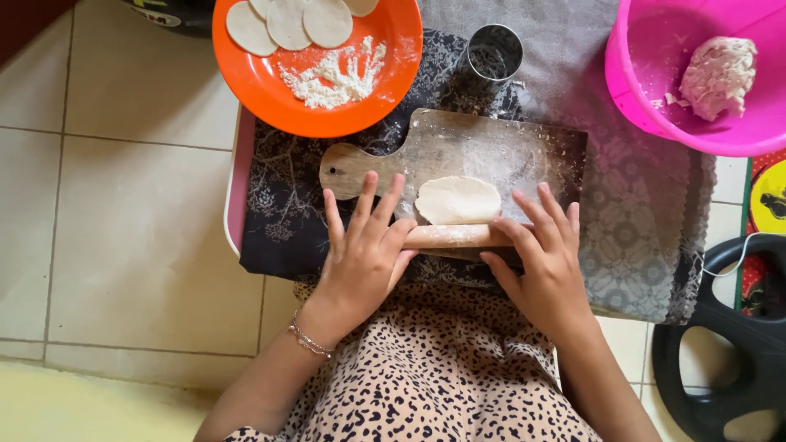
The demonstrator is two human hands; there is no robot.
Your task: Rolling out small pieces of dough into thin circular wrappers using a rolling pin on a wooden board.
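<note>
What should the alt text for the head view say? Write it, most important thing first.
Seen from above, a left hand and a right hand press flat on a wooden rolling pin at the near edge of a dough round on a floured wooden board. Beyond are an orange plate of dough discs and flour, a metal cutter, and a pink bowl with dough.

We see a floury wooden pin (454, 236) lying level at frame centre, across the near edge of a pale, flattened oval of dough (458, 200), which lies flat on a dusted board (491, 147).
</note>
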